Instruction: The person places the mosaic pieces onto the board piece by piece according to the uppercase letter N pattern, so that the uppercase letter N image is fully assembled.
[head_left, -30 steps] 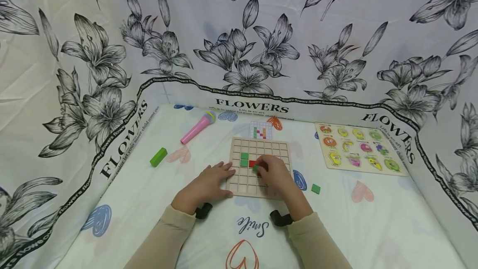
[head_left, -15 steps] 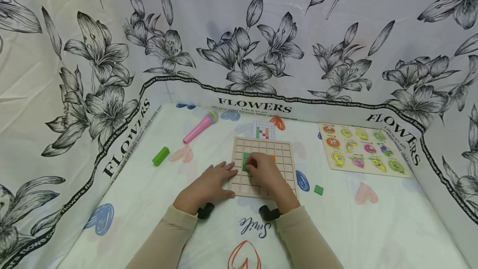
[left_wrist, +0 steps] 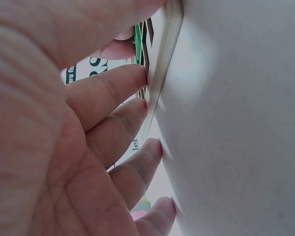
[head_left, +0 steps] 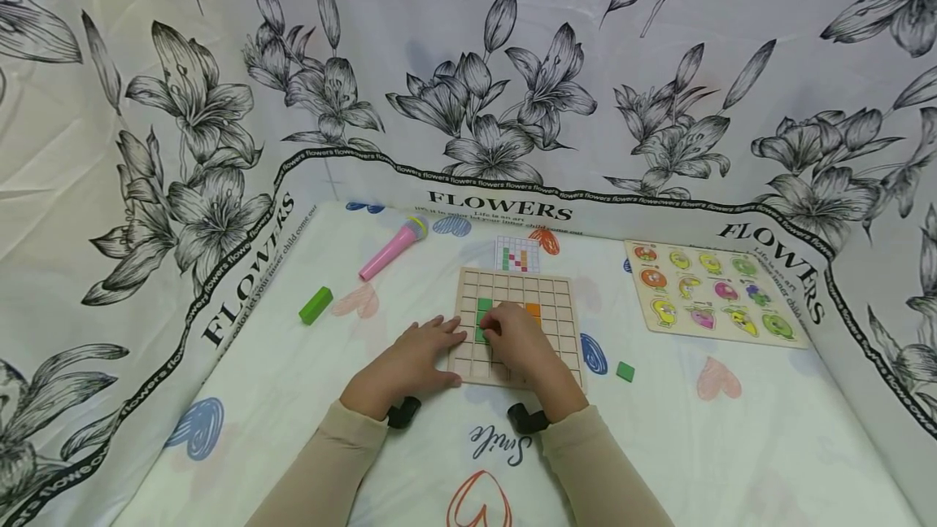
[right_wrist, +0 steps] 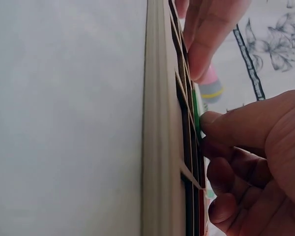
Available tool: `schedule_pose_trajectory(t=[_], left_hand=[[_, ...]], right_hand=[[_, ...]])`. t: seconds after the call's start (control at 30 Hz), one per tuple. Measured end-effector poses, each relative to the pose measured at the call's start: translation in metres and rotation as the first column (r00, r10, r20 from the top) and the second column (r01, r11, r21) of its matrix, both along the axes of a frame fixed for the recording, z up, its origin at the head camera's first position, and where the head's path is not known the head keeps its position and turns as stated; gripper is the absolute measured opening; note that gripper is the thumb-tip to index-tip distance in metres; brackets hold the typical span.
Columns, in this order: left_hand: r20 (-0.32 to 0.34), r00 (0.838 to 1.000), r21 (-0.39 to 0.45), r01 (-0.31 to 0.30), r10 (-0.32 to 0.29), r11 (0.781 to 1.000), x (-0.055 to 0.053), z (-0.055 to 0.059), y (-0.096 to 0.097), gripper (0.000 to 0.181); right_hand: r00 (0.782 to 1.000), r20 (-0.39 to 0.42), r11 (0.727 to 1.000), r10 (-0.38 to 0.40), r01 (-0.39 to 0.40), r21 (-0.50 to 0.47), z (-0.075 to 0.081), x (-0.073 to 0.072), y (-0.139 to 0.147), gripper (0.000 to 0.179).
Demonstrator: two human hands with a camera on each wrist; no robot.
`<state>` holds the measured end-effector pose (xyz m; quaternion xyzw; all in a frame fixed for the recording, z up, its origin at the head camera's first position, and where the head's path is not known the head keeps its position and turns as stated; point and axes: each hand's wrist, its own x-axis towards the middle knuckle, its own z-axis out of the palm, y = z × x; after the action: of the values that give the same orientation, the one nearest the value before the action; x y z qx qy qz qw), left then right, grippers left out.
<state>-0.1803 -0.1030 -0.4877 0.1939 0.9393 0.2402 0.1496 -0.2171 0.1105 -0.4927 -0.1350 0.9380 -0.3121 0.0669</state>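
A wooden grid board lies flat on the table, with green tiles in its left part and orange tiles further right. My right hand is over the middle of the board, thumb and fingertips curled together at a green tile in the grid. It hides some cells; a red tile shows beneath it in the right wrist view. Spread fingers of my left hand rest along the board's left edge.
Behind the board lies a small pattern card. A pink toy microphone and a green block are at left. To the right lie a loose green tile and a fruit puzzle board. Patterned cloth walls surround the table.
My right hand has moved left across the board with a green tile, to the column below the other green tiles, and has stayed there. My left hand keeps its place.
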Motion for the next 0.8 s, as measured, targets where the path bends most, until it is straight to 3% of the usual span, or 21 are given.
schedule_pose_trajectory(t=[0.27,0.43,0.63,0.8], left_hand=[[-0.002,1.000,-0.006,0.000,0.000,1.000,0.000,0.001,0.001,0.076],[0.007,1.000,-0.016,-0.007,0.007,1.000,0.000,0.000,0.002,0.076],[0.024,1.000,-0.023,-0.020,0.020,1.000,-0.001,-0.001,0.002,0.077],[0.021,1.000,-0.028,-0.021,0.021,0.999,-0.002,-0.003,0.002,0.077]], right_hand=[[1.000,-0.015,1.000,0.007,-0.006,0.018,-0.003,-0.002,0.001,0.008],[0.997,-0.065,0.999,-0.038,0.036,-0.027,0.016,-0.004,0.015,0.009],[0.986,-0.085,0.989,-0.142,0.138,-0.044,0.039,-0.001,0.062,0.016],[0.978,-0.012,0.977,-0.210,0.210,0.017,0.034,0.010,0.119,0.024]])
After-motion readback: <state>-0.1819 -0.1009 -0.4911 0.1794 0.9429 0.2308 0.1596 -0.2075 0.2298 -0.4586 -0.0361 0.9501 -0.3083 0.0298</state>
